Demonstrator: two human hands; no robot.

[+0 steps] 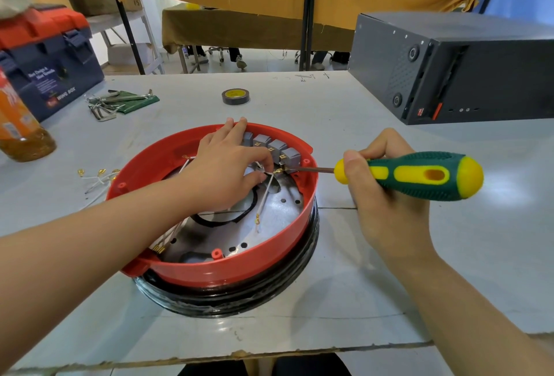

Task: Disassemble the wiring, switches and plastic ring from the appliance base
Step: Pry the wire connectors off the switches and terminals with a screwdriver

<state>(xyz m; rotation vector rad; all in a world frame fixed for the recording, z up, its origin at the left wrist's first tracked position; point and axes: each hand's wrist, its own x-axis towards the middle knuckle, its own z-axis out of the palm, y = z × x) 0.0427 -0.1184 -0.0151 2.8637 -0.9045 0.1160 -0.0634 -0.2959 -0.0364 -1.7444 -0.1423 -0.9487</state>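
Prying best means keeping the right hand (pixel 386 184) gripping the screwdriver (pixel 413 175) level at the switch (pixel 290 156) terminal while the left hand (pixel 227 166) pinches that wire (pixel 266 190) taut.

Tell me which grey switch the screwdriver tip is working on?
The rightmost switch of the row. The screwdriver tip reaches the terminal just below it; the other switches sit further left, nearer the left hand.

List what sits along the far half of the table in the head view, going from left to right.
orange drink bottle → blue toolbox with red lid → set of hex keys → roll of black tape → dark computer case
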